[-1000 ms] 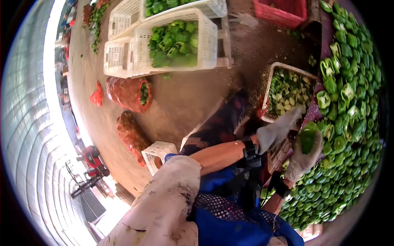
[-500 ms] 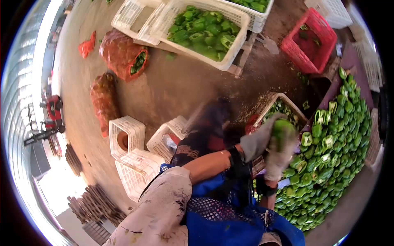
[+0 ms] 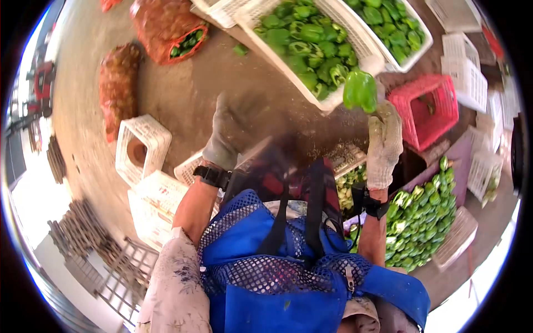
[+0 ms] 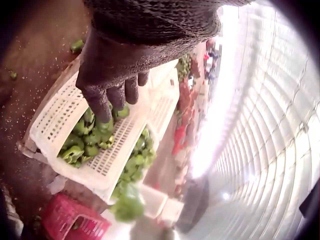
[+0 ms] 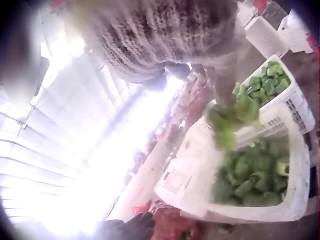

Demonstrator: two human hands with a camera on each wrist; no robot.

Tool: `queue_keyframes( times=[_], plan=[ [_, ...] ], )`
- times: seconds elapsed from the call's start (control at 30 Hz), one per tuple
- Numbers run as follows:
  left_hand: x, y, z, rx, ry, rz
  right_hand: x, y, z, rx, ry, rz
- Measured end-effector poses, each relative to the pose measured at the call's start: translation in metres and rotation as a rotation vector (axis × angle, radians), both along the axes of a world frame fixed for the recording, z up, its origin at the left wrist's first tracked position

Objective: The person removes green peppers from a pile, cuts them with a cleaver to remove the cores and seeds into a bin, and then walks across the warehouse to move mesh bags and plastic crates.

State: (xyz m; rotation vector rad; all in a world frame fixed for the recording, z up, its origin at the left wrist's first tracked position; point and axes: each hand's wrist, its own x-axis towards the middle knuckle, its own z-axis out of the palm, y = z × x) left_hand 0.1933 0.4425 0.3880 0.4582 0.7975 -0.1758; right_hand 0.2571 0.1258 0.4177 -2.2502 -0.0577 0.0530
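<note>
Gloved and empty, my left hand (image 3: 223, 139) hovers over the floor, its fingers loosely spread; in the left wrist view the hand (image 4: 117, 62) has gently bent fingers. My right hand (image 3: 384, 145), also gloved, is raised beside the near white crate (image 3: 277, 60), with a green pepper (image 3: 360, 91) at its fingertips. In the right wrist view, fingers of the right hand (image 5: 165, 40) meet the blurred pepper (image 5: 227, 122); the exact grip is partly hidden. Green peppers (image 3: 311, 47) fill much of that crate.
A second white crate of peppers (image 3: 388, 28) stands behind. The red crate (image 3: 425, 111) is right of my right hand, above the pepper heap (image 3: 425, 216). Red mesh sacks (image 3: 119, 83) and white crates (image 3: 143, 147) lie left.
My hands have moved apart from beside the heap. The right has carried the pepper up to the near white crate; the left has swung leftward, empty. The head view has turned.
</note>
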Motion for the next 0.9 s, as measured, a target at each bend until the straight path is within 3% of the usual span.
queue_keyframes(
  times=[0.07, 0.1, 0.17, 0.23, 0.3, 0.57, 0.7, 0.77, 0.8, 0.83, 0.87, 0.9],
  plan=[
    [-0.003, 0.022, -0.001, 0.0, -0.075, 0.099, 0.018, 0.033, -0.024, 0.77, 0.309, 0.023],
    [-0.009, 0.03, -0.007, -0.117, -0.175, 0.121, 0.025, 0.047, -0.032, 1.138, 0.48, 0.014],
    [-0.017, 0.04, -0.021, -0.377, -0.386, 0.157, 0.044, 0.092, -0.022, 1.516, 0.832, 0.148],
    [-0.014, 0.035, -0.012, -0.218, -0.231, 0.223, 0.061, 0.137, -0.015, 1.888, 1.198, 0.283],
    [-0.007, 0.028, 0.011, -0.039, 0.022, 0.32, 0.069, 0.156, -0.027, 1.877, 1.242, 0.286],
    [-0.021, 0.026, -0.043, -0.072, -0.019, 0.525, 0.096, 0.221, -0.053, 1.655, 1.516, 0.267],
    [-0.002, 0.044, -0.013, -0.032, -0.069, 0.599, 0.087, 0.273, -0.059, 1.559, 1.703, 0.192],
    [-0.008, 0.062, -0.027, 0.21, -0.103, 0.617, 0.078, 0.31, -0.046, 1.478, 1.785, 0.157],
    [-0.011, 0.073, -0.031, 0.36, -0.085, 0.622, 0.071, 0.335, -0.044, 1.161, 1.563, 0.544],
    [-0.014, 0.085, -0.05, 0.107, 0.009, 0.827, 0.061, 0.359, -0.042, 0.846, 1.283, 0.872],
    [-0.018, 0.1, -0.031, 0.275, -0.014, 0.837, 0.048, 0.38, -0.04, 0.532, 0.959, 1.133],
    [-0.018, 0.124, -0.015, 0.44, -0.036, 0.839, 0.036, 0.402, -0.038, 0.391, 0.736, 1.301]
  ],
)
